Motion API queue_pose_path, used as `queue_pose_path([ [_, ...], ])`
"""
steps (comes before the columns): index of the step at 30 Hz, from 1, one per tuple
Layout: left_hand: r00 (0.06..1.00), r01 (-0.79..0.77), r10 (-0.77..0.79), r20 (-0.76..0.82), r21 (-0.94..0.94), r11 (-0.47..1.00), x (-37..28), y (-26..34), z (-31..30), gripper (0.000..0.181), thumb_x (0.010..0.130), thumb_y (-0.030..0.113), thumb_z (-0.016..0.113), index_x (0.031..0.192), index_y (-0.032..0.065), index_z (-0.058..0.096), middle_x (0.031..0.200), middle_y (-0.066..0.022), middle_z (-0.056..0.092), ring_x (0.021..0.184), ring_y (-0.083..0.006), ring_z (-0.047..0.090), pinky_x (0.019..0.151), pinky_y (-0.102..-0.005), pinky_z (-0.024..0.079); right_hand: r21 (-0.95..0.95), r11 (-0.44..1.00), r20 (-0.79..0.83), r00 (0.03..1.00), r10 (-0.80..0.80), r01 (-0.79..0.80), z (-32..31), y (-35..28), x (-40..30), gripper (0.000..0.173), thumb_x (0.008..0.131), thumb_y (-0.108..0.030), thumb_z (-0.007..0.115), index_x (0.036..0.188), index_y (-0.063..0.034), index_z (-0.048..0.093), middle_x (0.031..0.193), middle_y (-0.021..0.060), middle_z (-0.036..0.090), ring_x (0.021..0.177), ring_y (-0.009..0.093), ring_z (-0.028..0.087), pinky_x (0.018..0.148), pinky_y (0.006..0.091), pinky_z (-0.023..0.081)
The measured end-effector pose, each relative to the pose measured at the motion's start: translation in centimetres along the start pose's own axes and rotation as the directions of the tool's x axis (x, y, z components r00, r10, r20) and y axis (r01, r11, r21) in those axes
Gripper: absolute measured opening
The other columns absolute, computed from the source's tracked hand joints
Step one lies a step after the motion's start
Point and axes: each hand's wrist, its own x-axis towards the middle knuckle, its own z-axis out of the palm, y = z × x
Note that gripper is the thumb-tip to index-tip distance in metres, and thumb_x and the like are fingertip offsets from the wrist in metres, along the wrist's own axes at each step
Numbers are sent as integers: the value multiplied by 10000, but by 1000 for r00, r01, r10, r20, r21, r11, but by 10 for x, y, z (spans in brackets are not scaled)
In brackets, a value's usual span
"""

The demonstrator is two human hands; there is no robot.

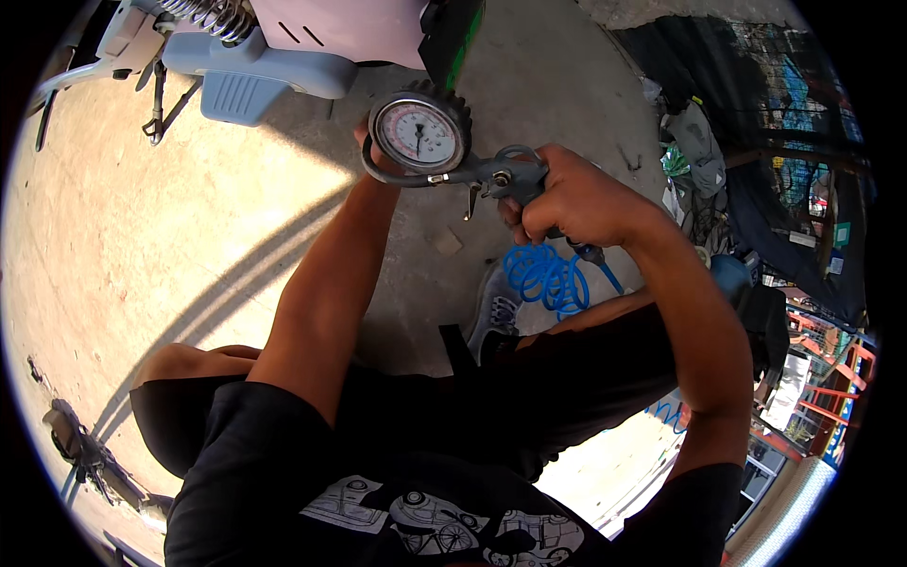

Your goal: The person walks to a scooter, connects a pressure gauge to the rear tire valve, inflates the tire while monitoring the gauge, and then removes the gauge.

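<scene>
My right hand (574, 198) is closed around the grip of a dark tire inflator gun (506, 177). Its round pressure gauge (418, 133), with a white dial and ridged black rim, sits at the gun's left end. A short black hose curves below the gauge. My left hand (375, 149) is behind the gauge and that hose, mostly hidden, so its fingers cannot be made out. From the gun's lower end a blue coiled air hose (545, 276) hangs beside a grey shoe (496, 305).
A scooter's grey-blue swingarm cover (262, 67), coil spring (212, 15) and pink body panel (340, 28) are at the top, near a kickstand (157, 106). Dark sheeting (751, 184) and piled odds and ends line the right side. A red metal frame stands farther down.
</scene>
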Motion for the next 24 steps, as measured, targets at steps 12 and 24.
queue_pose_path([
  [12,916,-392,401,20,261,882,18,7,23,200,582,291,613,672,125,551,687,-41,532,706,-235,562,668,-382,446,-151,985,78,994,-77,88,-9,23,21,166,618,-8,641,759,28,560,640,70,571,602,131,540,573,290,437],
  [24,930,346,15,368,-888,304,69,-21,-35,423,897,516,417,935,95,441,928,-67,455,868,-217,450,807,-377,370,-253,966,-26,998,-55,47,-15,25,32,326,675,19,598,988,74,527,830,77,597,771,169,623,706,308,498],
])
